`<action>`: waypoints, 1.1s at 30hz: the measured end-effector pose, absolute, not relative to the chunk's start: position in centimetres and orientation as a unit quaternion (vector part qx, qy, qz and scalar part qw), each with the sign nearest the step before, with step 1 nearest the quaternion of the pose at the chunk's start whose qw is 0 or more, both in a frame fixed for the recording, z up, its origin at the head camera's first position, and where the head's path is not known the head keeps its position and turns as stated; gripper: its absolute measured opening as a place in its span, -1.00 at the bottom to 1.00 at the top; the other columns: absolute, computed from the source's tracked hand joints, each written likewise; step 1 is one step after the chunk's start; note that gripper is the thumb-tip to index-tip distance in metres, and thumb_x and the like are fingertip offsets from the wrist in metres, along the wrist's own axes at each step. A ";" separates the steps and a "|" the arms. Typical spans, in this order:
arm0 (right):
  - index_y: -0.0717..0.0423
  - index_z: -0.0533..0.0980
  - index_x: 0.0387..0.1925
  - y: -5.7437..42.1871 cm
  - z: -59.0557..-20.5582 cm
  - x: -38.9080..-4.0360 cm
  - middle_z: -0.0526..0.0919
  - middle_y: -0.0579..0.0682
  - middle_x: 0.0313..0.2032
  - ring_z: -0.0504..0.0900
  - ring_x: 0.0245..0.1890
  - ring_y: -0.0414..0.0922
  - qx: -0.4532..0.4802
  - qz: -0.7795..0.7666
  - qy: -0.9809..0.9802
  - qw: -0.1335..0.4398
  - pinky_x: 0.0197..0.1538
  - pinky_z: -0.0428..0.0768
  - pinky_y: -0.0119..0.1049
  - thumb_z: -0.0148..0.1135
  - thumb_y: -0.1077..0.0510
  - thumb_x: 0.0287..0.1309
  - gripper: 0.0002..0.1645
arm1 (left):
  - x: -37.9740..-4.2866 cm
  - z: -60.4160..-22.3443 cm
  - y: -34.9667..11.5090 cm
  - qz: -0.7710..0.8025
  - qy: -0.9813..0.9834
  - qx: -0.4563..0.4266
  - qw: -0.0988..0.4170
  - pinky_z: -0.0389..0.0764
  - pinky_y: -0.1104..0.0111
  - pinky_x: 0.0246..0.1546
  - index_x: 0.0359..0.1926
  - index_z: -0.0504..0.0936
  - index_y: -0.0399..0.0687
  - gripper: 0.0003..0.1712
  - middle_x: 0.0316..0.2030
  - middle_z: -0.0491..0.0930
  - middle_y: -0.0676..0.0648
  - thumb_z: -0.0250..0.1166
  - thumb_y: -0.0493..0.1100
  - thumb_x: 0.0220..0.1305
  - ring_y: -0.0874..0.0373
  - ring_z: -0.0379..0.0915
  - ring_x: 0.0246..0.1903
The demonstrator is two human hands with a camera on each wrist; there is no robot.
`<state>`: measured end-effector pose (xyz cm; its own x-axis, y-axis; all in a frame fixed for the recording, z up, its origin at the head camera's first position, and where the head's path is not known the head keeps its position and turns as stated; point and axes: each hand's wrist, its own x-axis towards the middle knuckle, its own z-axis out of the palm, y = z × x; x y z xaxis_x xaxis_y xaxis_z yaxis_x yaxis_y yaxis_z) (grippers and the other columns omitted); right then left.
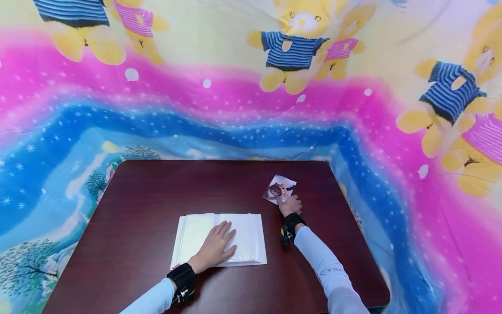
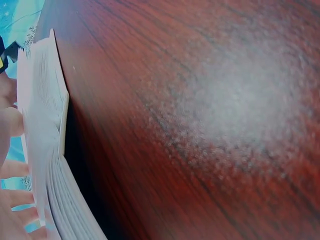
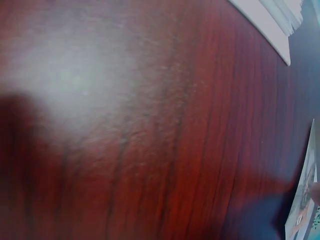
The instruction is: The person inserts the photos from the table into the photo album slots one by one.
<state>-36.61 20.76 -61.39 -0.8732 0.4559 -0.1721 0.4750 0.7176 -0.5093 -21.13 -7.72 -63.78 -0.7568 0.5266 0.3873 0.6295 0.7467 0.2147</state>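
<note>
A photo album (image 1: 245, 231) with white, sleeve-like pages lies open near the front of the table. My left hand (image 1: 213, 246) rests on its pages near the middle fold, fingers spread and straight. From the side, the left wrist view shows the album's thick page stacks (image 2: 42, 85) and the fingers (image 2: 20, 197) over them. Further back on the right, my right hand (image 1: 290, 206) pinches the near corner of a glossy photo (image 1: 277, 188) with a dark-and-tan picture on it. In the right wrist view the photo (image 3: 302, 200) is tilted at the right edge, a fingertip on its face.
Both things are on a dark red-brown wooden table (image 1: 157, 187) with rounded corners. A curtain (image 1: 227, 96) printed with cartoon bears hangs behind it and along its sides. Black wrist straps with small cameras (image 1: 182, 281) sit on both wrists.
</note>
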 end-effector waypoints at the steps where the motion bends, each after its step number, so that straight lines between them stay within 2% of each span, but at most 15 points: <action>1: 0.51 0.26 0.17 20.8 -61.4 -36.7 0.41 0.51 0.06 0.40 0.09 0.39 0.258 -0.277 0.926 0.016 0.09 0.44 0.24 0.30 -0.13 0.18 -0.13 | -21.1 -63.7 -7.7 -0.168 -0.923 -0.314 0.147 0.35 -0.07 0.21 0.15 0.59 -0.28 -0.43 0.23 0.41 -0.39 0.31 0.03 0.28 -0.28 0.27 0.27; 6: 0.50 0.29 0.16 21.2 -61.3 -36.8 0.45 0.51 0.03 0.42 0.06 0.39 0.264 -0.277 0.924 0.012 0.08 0.45 0.21 0.40 -0.05 0.10 -0.15 | -21.0 -63.5 -7.4 -0.165 -0.925 -0.313 0.136 0.31 -0.09 0.24 0.18 0.57 -0.27 -0.42 0.25 0.39 -0.39 0.29 0.04 0.30 -0.28 0.24 0.29; 11: 0.52 0.27 0.16 21.3 -61.0 -36.9 0.45 0.52 0.05 0.43 0.06 0.39 0.264 -0.284 0.921 0.036 0.10 0.46 0.19 0.44 -0.02 0.05 -0.11 | -21.0 -63.8 -7.4 -0.172 -0.918 -0.315 0.171 0.26 -0.15 0.27 0.13 0.59 -0.31 -0.44 0.23 0.42 -0.39 0.33 0.01 0.26 -0.30 0.26 0.29; 17: 0.53 0.30 0.15 21.5 -61.2 -36.9 0.47 0.49 0.06 0.43 0.08 0.36 0.267 -0.284 0.919 0.051 0.11 0.45 0.16 0.43 0.01 0.05 -0.15 | -20.8 -63.9 -7.3 -0.198 -0.892 -0.356 0.195 0.31 -0.12 0.26 0.10 0.60 -0.36 -0.52 0.19 0.49 -0.33 0.36 -0.14 0.24 -0.27 0.33 0.26; 20: 0.48 0.43 0.05 21.6 -61.2 -36.8 0.52 0.45 0.00 0.45 0.04 0.34 0.259 -0.283 0.922 0.052 0.08 0.46 0.16 0.42 0.01 0.06 -0.29 | -20.8 -64.0 -7.2 -0.192 -0.888 -0.368 0.198 0.33 -0.12 0.25 0.09 0.60 -0.35 -0.55 0.18 0.51 -0.32 0.35 -0.17 0.24 -0.26 0.36 0.23; 23: 0.40 0.55 -0.17 21.6 -61.2 -36.6 0.58 0.36 -0.15 0.51 -0.08 0.28 0.240 -0.280 0.928 0.043 0.00 0.50 0.12 0.40 0.02 0.08 -0.50 | -20.8 -64.1 -7.1 -0.188 -0.888 -0.370 0.198 0.34 -0.13 0.23 0.09 0.61 -0.36 -0.55 0.17 0.51 -0.32 0.35 -0.17 0.24 -0.27 0.38 0.22; 27: 0.32 0.55 -0.35 21.5 -61.2 -36.2 0.59 0.21 -0.38 0.55 -0.30 0.15 0.209 -0.312 0.927 0.013 -0.12 0.49 0.03 0.33 0.09 0.17 -0.70 | -20.8 -64.1 -7.1 -0.190 -0.889 -0.370 0.190 0.32 -0.14 0.24 0.09 0.61 -0.35 -0.56 0.18 0.51 -0.32 0.34 -0.18 0.25 -0.27 0.37 0.22; 30: 0.31 0.55 -0.21 21.3 -61.2 -35.8 0.62 0.15 -0.45 0.62 -0.43 0.05 0.202 -0.388 0.899 0.001 -0.15 0.55 -0.07 0.28 0.16 0.26 -0.75 | -20.8 -64.0 -7.1 -0.191 -0.890 -0.370 0.185 0.30 -0.14 0.26 0.10 0.60 -0.35 -0.56 0.19 0.50 -0.32 0.32 -0.17 0.27 -0.26 0.36 0.24; 33: 0.36 0.50 -0.01 21.1 -61.1 -35.5 0.65 0.17 -0.44 0.69 -0.50 -0.04 0.204 -0.480 0.853 0.007 -0.23 0.68 -0.17 0.25 0.24 0.29 -0.69 | -20.8 -64.0 -7.1 -0.188 -0.890 -0.371 0.185 0.30 -0.13 0.26 0.10 0.60 -0.36 -0.56 0.19 0.50 -0.33 0.32 -0.17 0.27 -0.26 0.36 0.24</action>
